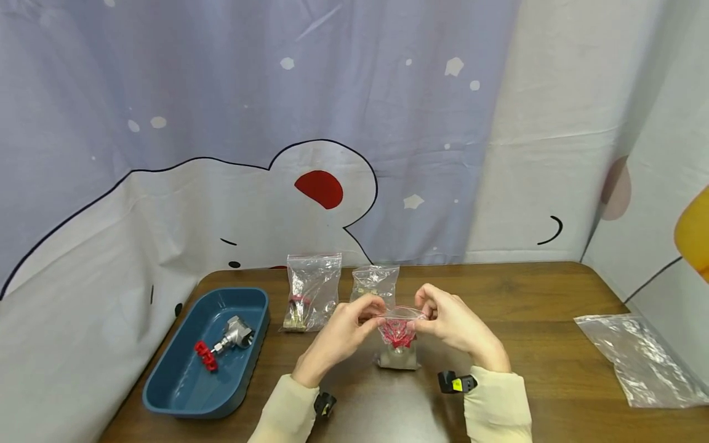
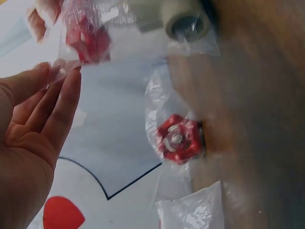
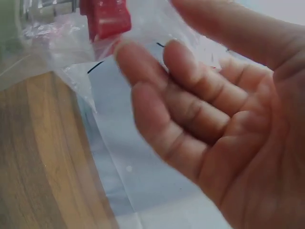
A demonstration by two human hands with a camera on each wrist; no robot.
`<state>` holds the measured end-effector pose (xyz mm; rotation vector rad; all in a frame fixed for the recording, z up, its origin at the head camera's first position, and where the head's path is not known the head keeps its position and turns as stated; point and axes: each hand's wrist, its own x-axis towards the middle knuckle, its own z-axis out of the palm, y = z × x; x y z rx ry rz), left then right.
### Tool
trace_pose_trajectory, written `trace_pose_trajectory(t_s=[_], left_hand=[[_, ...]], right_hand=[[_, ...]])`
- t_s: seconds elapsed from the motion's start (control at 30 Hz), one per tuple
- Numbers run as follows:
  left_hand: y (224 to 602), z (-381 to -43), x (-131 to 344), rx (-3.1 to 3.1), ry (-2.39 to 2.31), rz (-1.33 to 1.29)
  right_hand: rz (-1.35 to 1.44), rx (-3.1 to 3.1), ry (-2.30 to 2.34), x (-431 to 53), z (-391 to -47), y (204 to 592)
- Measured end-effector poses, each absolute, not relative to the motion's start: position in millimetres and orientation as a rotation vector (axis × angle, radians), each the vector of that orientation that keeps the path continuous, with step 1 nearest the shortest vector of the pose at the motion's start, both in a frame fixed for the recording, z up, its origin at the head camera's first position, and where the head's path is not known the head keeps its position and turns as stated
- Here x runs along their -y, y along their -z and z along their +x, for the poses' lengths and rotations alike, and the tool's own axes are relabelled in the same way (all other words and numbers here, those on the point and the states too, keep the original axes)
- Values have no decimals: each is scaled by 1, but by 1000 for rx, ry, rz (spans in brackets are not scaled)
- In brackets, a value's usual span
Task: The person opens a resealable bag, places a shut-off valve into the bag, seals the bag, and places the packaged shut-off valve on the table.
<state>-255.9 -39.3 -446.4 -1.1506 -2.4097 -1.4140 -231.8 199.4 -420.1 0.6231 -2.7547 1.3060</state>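
Observation:
A small zip-lock bag point(image 1: 389, 315) stands upright between my two hands over the table. Inside it is a valve with a red handwheel point(image 1: 399, 335) and a pale greyish body point(image 1: 399, 359). On the left, my left hand point(image 1: 339, 335) pinches the bag's top edge between thumb and fingertips; the left wrist view shows the clear film point(image 2: 59, 71) there. The opposite top corner is gripped by my right hand point(image 1: 456, 321), thumb and forefinger at the film. Its other fingers point(image 3: 190, 109) are loosely bent in the right wrist view.
Behind stand two more zip-lock bags: one point(image 1: 324, 283) with a red-handled brass-coloured part, another point(image 1: 379, 275) with small yellowish parts. A blue tray point(image 1: 172, 394) at left holds a metal valve point(image 1: 237, 332) with red handle. A flat plastic bag point(image 1: 645, 363) lies right.

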Motion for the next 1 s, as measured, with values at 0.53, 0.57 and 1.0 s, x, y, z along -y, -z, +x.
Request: trace_pose_trajectory(t_s=[0.53,0.57,1.0], left_hand=[[447,-262,52,2524,1650,-1035],[446,-262,53,2515,1645,-1025],[446,-263,55,2539,1390,-1039]], right_hand=[[812,2725,-1391,-196,-230,417],[816,2717,-1402,-196,-230,416],[790,2768,-1247,-198,-226,414]])
